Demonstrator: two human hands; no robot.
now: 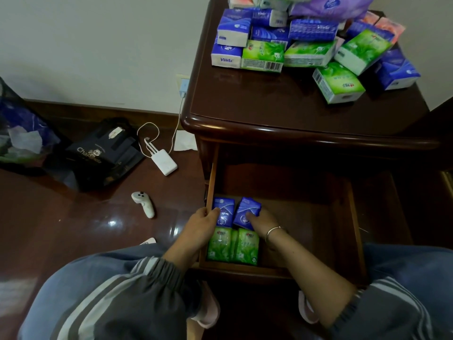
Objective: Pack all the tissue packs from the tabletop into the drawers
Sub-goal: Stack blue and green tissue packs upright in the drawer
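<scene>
A: What is held at the left wall of the drawer?

B: The left blue pack is pinched by the left hand, whose fingers are curled over its near end. It is pressed close to that wall. If it is pushed down askew, it could be wedged there and its wrapper creased.

A: And beside it?

B: The green packs are stood on end in the drawer's front left corner, just in front of the blue pair. The right blue pack is gripped by the right hand, which is curled round its right side. It is tilted and looks not yet seated. If released like that it may tip flat towards the drawer's right half, where nothing is seen to prop it.

A: Beyond the drawer?

B: Above and behind the drawer, a pile of packs is heaped loosely on the table. If a lower pack is drawn out first, the heap could topple and packs could be lost to the floor beside the drawer.
</scene>
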